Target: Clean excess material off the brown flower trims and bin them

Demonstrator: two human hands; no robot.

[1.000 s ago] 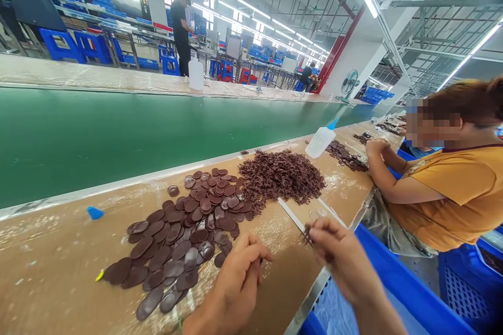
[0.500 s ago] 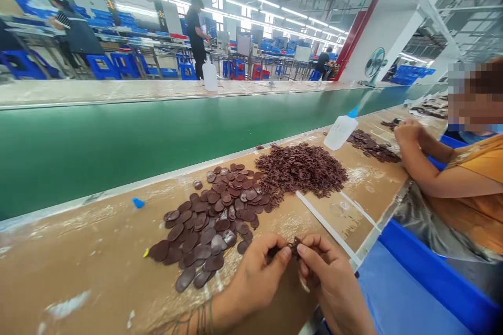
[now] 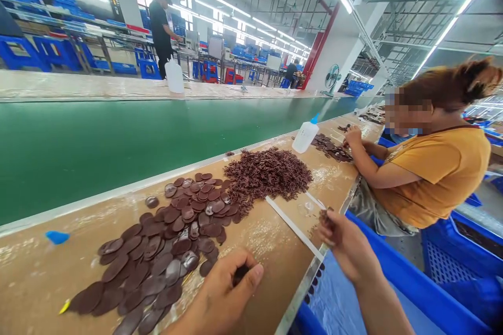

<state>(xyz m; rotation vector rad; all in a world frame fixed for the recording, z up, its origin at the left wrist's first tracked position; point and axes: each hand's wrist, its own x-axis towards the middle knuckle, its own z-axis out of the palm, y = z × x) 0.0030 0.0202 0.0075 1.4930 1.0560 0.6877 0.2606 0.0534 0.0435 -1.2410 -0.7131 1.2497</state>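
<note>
My left hand (image 3: 226, 290) is curled at the table's front, thumb and forefinger closed around a dark brown piece (image 3: 240, 274), mostly hidden by the fingers. Farther right, over the table edge, my right hand (image 3: 349, 243) pinches a small brown twisted piece (image 3: 326, 215); blur hides its details. Left of my left hand spreads a pile of flat brown oval discs (image 3: 173, 241), some shiny. Behind both hands lies a heap of small curly brown pieces (image 3: 271, 172), touching the discs' far right side.
A white bottle with a blue tip (image 3: 305, 137) stands behind the heap. A green conveyor belt (image 3: 118, 141) runs beyond the table. White strips (image 3: 293, 225) lie on the table. A blue bin (image 3: 408, 282) is below at right. A co-worker in orange (image 3: 440, 167) sits at right.
My hands, together before at a small piece, are now apart: the right has moved right and up, the left stays lower left. The view has swung to the right.
</note>
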